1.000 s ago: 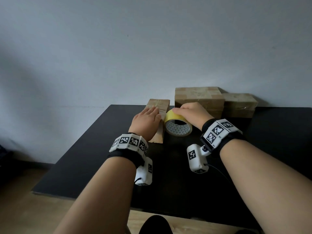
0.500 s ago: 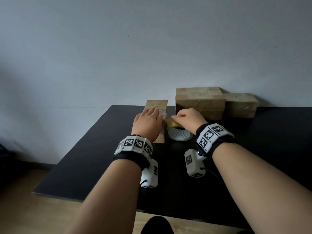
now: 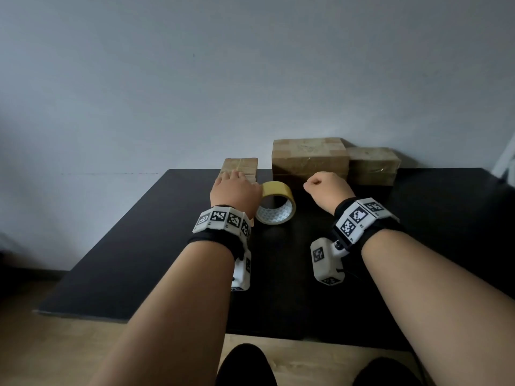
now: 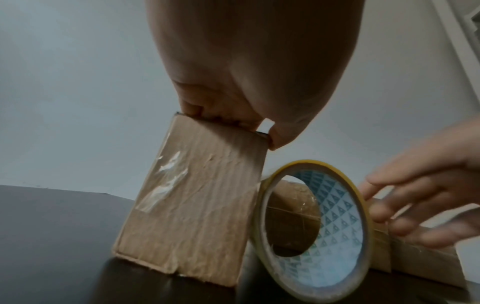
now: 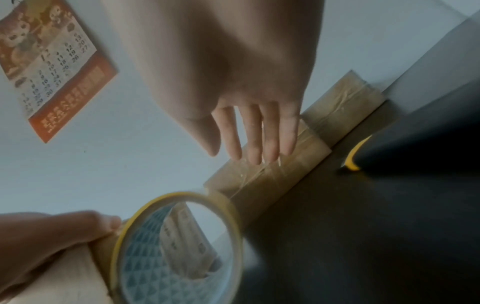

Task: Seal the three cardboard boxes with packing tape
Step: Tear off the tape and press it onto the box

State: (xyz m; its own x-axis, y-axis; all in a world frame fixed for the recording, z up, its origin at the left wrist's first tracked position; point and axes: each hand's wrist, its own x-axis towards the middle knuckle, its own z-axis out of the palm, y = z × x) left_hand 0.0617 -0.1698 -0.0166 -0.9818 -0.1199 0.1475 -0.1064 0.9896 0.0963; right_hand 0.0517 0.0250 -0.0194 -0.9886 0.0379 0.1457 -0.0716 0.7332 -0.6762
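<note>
The right hand (image 3: pixel 327 190) has let go of the yellow roll of packing tape (image 3: pixel 276 203) and hangs empty beside it, fingers loose in the wrist view. The roll now stands on edge on the black desk (image 3: pixel 145 246), so the strip seems laid. The left hand (image 3: pixel 235 192) grips the top of the small upright cardboard box (image 3: pixel 240 166) near the far edge; two more taped cardboard boxes (image 3: pixel 334 160) sit against the wall.

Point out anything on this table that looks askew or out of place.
The tape roll stands on edge, leaning against the small cardboard box, free to roll. That box itself stands upright on its end, steadied only by the left hand; the right hand has let go.
</note>
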